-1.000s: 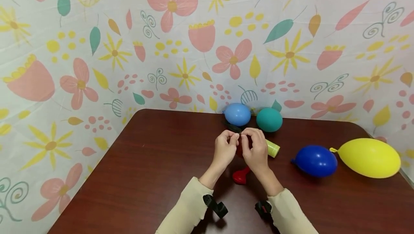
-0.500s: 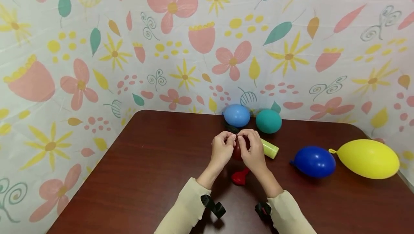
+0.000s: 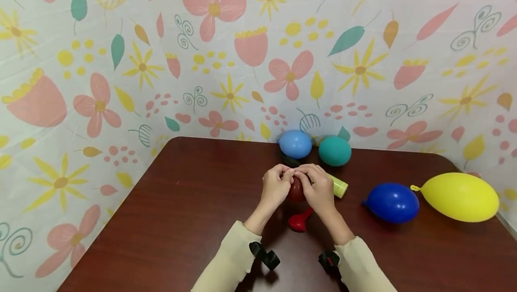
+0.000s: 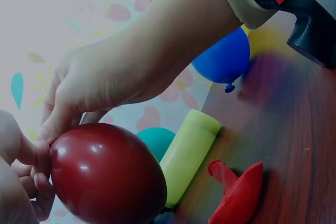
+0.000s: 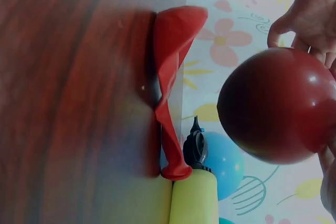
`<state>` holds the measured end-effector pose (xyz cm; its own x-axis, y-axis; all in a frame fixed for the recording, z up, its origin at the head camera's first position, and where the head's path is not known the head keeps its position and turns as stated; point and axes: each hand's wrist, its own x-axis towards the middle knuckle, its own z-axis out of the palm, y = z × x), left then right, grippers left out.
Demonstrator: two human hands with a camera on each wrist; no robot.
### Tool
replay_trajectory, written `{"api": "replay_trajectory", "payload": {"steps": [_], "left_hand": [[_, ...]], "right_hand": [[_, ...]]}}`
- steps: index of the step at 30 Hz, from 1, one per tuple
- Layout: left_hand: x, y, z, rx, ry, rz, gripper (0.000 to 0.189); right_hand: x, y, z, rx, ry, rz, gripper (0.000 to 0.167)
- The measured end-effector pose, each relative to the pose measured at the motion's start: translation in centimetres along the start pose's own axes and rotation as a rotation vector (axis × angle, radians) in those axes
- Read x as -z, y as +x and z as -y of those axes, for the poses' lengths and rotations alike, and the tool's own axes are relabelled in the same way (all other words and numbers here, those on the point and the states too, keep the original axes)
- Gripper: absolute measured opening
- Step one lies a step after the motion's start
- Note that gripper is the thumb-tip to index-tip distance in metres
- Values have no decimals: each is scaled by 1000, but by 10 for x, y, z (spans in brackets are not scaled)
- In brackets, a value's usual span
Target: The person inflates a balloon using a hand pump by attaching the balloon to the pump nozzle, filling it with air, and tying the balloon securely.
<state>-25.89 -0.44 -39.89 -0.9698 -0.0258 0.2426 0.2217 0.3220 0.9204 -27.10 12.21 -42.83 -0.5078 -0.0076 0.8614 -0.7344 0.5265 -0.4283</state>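
A small inflated dark red balloon (image 4: 107, 174) hangs under both hands in front of me. My left hand (image 3: 276, 188) pinches at its neck with thumb and fingertips. My right hand (image 3: 319, 189) meets it there, fingertips pinching at the same spot; the neck itself is hidden by the fingers. In the right wrist view the balloon's round body (image 5: 278, 106) shows whole beside the fingers. Below the hands a limp red balloon (image 3: 298, 222) lies uninflated on the table. Just behind the right hand lies a yellow-green hand pump (image 4: 190, 148) with a black nozzle (image 5: 195, 145).
At the table's back edge sit a light blue balloon (image 3: 295, 144) and a teal balloon (image 3: 335, 151). Off to the right are a dark blue balloon (image 3: 392, 202) and a large yellow balloon (image 3: 460, 197). A flowered cloth (image 3: 218, 58) hangs behind the brown table (image 3: 181, 202).
Both hands have shifted slightly left and lower, and their fingertips have drawn together. More of the dark red balloon shows beneath them. The other balloons stay in place.
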Motion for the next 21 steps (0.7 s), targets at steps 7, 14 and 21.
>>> {"api": "replay_trajectory", "payload": {"steps": [7,14,21], "left_hand": [[0,-3,-4,-54,103,22,19],[5,-8,-8,-81,106,37,17],[6,-5,-7,-227,206,22,11]], "right_hand": [[3,4,7,-142,14,-94,4],[3,10,12,-206,61,-167,5],[2,2,14,-150,3,-11,2]]}}
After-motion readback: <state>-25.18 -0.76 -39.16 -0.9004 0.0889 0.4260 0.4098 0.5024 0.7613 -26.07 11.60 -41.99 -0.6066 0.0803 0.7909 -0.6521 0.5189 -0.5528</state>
